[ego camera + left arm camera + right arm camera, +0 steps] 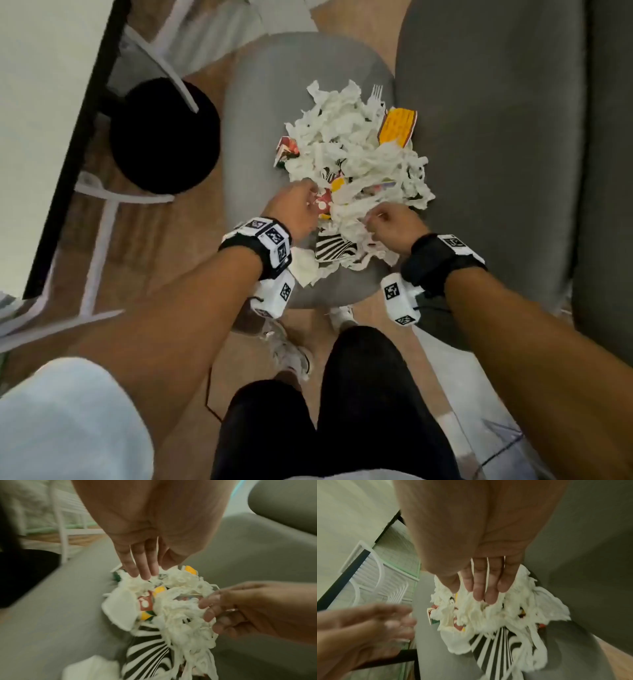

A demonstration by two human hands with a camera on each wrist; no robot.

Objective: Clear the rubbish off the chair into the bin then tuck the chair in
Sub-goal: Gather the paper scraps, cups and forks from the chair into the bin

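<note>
A heap of crumpled white tissue (352, 147) mixed with coloured wrappers lies on the grey chair seat (260, 120). A zebra-striped wrapper (334, 247) sits at its near edge, a yellow wrapper (399, 125) and a white plastic fork (376, 92) at the far side. My left hand (310, 198) touches the left side of the heap with fairly straight fingers (142, 572). My right hand (371, 222) digs into the right side, its fingers (209, 609) curled into tissue. The round black bin (164, 133) stands on the floor left of the chair.
A big grey upholstered surface (486, 137) rises right of the seat. A dark table edge (68, 154) and white frame legs (99, 222) run along the left over wooden floor. My legs in black trousers (359, 394) stand just before the chair.
</note>
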